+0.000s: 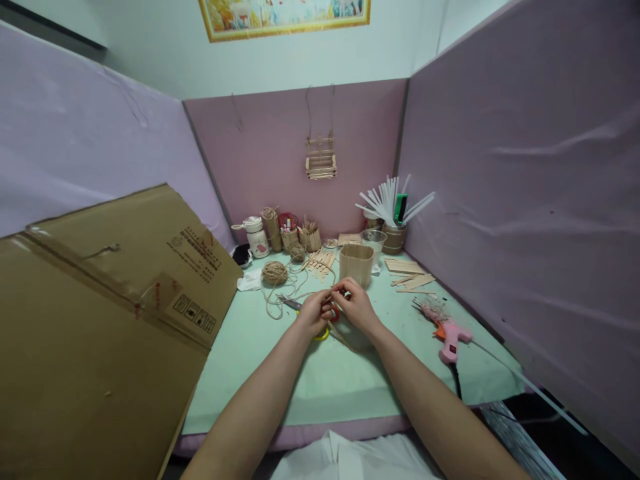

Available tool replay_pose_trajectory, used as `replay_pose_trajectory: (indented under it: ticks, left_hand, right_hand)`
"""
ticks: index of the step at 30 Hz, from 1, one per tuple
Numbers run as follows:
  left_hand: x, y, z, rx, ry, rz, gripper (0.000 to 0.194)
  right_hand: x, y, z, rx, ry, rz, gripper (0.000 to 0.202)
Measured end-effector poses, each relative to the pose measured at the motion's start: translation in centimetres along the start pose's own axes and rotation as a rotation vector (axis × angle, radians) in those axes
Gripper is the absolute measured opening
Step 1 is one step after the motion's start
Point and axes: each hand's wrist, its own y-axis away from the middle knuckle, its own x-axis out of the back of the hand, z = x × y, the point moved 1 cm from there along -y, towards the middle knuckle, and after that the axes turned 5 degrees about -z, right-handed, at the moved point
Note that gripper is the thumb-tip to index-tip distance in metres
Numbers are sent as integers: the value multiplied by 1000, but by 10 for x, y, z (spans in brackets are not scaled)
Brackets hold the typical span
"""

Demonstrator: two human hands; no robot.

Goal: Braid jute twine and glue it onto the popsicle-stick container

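Note:
My left hand (315, 313) and my right hand (354, 305) meet over the middle of the table, fingers closed in a pinch. Between them runs a thin strand of twine (345, 341), whose loose part trails down toward the tabletop. Scissors (292, 303) with red and yellow handles lie under the hands, partly covered by them. Just behind my right hand stands a cup-shaped holder (356, 265) made of craft sticks. A ball of twine (275, 273) rests to the left, with loose loops of cord around it.
A pink glue gun (453, 339) lies at right, its cord over the front edge. Craft sticks (407, 273) are spread behind it. White glue sticks (387, 203) stand in a pot. A large cardboard sheet (120, 320) leans at left. A white bottle (257, 237) stands at the back.

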Motion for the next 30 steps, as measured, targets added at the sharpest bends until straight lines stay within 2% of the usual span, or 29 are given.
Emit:
replay_pose_trajectory:
  ticks: [4,7,9,12,15,18,21,24,30]
  left_hand:
    - [-1,-1,0,-193,-175,144,27]
    - [-1,-2,-2,-346,-318,225,23]
    - [-1,-2,-3,-311,-284,211,22]
    - [-2,-1,-3,-120,-96,102,27]
    - [-3,1,-2,-46,4,18,31]
    - [-3,1,-2,-96,-72,44,33]
    - [-3,0,-4,-188,-268,88,34]
    - [-4,0,-7,-227,-429,74,31]
    - [-5,2,-6,-266,-534,92,21]
  right_hand:
    - [-1,-2,9,-125,-56,16,11]
    - [-1,-3,12,-162,-90,9,15]
    - [0,-3,12,-148,-115,-3,15]
    - [0,-3,10,-103,-113,-10,12]
    - [0,-3,10,-77,-80,5,9]
    - [1,-3,12,-116,-107,21,12]
    - [3,-4,14,-191,-180,48,17]
    - [4,-4,15,-253,-254,78,22]
    - [4,-4,19,-297,-226,124,25]
